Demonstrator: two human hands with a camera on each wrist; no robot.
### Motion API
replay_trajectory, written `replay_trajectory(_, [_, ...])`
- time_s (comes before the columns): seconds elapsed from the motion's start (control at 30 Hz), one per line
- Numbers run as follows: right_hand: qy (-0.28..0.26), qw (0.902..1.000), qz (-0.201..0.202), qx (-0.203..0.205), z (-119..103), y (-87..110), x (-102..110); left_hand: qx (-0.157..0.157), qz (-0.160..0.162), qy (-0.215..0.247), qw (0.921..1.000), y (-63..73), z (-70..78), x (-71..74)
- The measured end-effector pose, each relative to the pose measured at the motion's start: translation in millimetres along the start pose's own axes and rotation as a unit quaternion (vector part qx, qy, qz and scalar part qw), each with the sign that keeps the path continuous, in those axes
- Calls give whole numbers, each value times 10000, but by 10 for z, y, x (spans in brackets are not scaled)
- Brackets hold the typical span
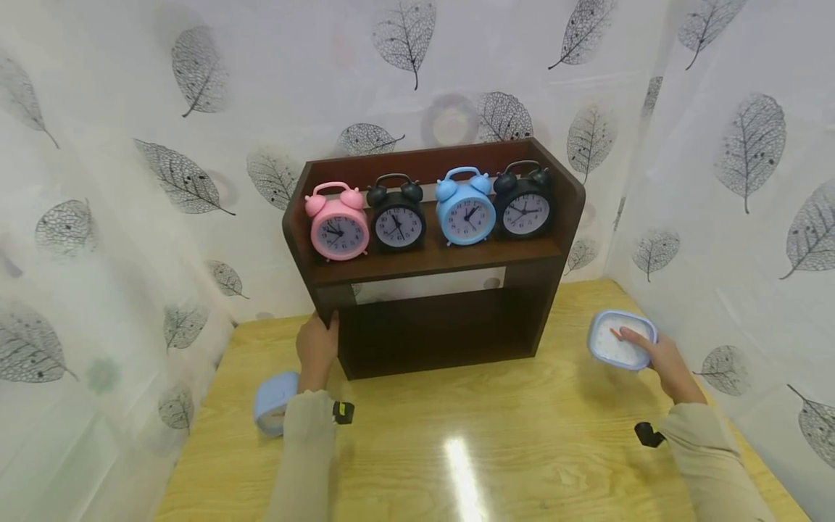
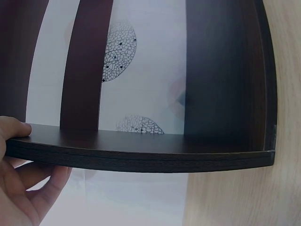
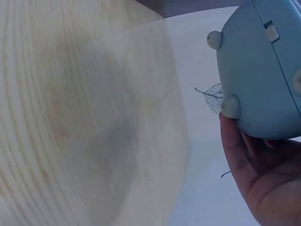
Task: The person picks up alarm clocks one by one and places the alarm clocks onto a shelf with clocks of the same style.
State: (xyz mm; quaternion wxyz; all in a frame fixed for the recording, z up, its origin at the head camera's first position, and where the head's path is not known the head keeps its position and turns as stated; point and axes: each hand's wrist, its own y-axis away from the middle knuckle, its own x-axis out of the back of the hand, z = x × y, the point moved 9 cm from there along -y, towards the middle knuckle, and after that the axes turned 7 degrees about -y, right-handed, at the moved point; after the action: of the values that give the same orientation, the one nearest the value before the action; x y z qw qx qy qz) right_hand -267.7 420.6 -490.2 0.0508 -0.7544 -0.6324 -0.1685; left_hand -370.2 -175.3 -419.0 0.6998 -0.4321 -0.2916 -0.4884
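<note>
Leaf-printed sheeting (image 1: 293,80) lines the walls round a blond, grained table (image 1: 489,413) whose glossy top throws back a streak of light. Farthest left, a blue clock (image 1: 272,395) rests on the wood, partly hidden by your left sleeve (image 1: 306,435). Next comes your left hand (image 1: 317,351), thumb inside and fingers outside, gripping the side panel of the dark brown shelf (image 1: 443,267); its smooth, straight boards look stiff and rather heavy, so the panel edge seems a sound hold, though lifting by one side could tip what it carries. Along its upper board stand four round twin-bell clocks: pink (image 1: 339,235), black (image 1: 398,227), sky-blue (image 1: 467,217) and black again (image 1: 524,212). Their slim handles invite a pinch, but the round cases would probably steady better when held by the rim. Well right of the shelf, raised over the table, is the square clock (image 1: 613,353), held by its near corner in your right hand (image 1: 672,368), thumb on the white face, fingers behind. Its pale blue shell, soft-cornered with round knobs (image 3: 231,107) and a small switch (image 3: 271,32), looks like plastic: likely light, rigid and a bit slick. Better to grasp the sides of the body, sparing the face and that switch.
</note>
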Motion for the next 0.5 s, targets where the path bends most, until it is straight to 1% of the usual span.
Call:
replay_trajectory(0.2, [29,9999,100,-1,-151,23,14,18,-32,3,10000,-11,-4,0])
replay_trajectory(0.5, [-81,9999,61,100,-285,102,-32,2,-37,1,10000,-10,-1,-1])
